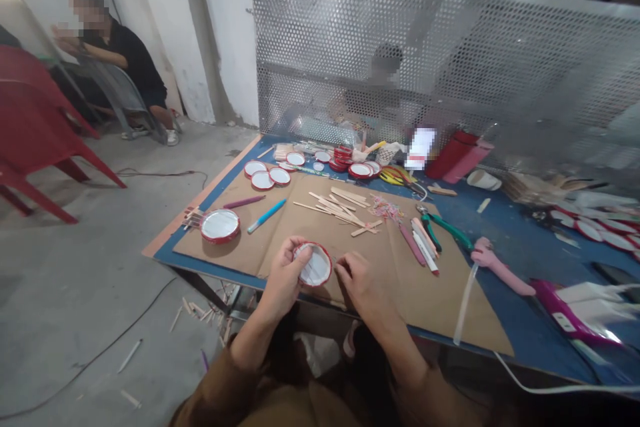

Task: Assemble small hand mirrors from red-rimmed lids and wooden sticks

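My left hand [289, 273] grips a round jar lid [317, 267] with a red rim and a whitish inner face, held just above the table's front edge. To the right of that lid is my right hand [357, 275], its fingers curled and pinched together; whether something small sits between the fingertips I cannot make out. A similar round red-rimmed piece [220, 225] with small sticks at its far side lies to the left on the cardboard sheet [280, 207]. Beyond my hands are loose wooden craft sticks [340, 205] and a tangle of coloured rubber bands [387, 208].
Markers [267, 215] lie left and right of the sticks. Green-handled pliers [450, 230], a pink glue gun [500, 270] and a purple power strip [565, 317] are on the right. More lids [263, 179] line the back, before a perforated metal panel [325, 40]. A person [125, 53] sits far left.
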Demonstrator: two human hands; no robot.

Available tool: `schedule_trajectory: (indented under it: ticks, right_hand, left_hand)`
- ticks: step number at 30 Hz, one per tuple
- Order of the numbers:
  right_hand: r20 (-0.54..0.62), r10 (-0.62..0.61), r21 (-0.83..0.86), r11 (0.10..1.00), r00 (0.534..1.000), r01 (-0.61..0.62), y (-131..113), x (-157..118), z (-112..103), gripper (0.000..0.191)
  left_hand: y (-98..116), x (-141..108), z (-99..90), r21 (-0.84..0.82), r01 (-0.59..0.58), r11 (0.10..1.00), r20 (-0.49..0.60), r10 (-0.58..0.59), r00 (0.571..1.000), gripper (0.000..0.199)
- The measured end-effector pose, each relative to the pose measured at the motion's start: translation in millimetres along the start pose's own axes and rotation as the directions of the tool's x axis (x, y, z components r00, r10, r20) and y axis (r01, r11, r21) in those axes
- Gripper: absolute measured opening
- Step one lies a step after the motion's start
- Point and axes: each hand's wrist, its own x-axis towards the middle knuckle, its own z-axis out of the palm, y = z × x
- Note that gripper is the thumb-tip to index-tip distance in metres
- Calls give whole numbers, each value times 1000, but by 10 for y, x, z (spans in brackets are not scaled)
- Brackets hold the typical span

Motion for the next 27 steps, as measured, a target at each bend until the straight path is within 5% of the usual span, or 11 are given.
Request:
schedule_trajectory:
  ticks: [10,17,27]
  right_hand:
    - [13,141,160,977,990,-141,52,120,-131,13]
    - [129,203,361,902,971,-236,82,74,-51,31]
    - [71,272,61,959,960,-276,58,161,-105,14]
  left_hand:
    - [-31,18,-35,267,-25,963,104,-3,995,37]
    - [90,13,1,487,-70,871,263,-70,962,27]
    - [111,4,-11,456,-45,889,272,-92,958,26]
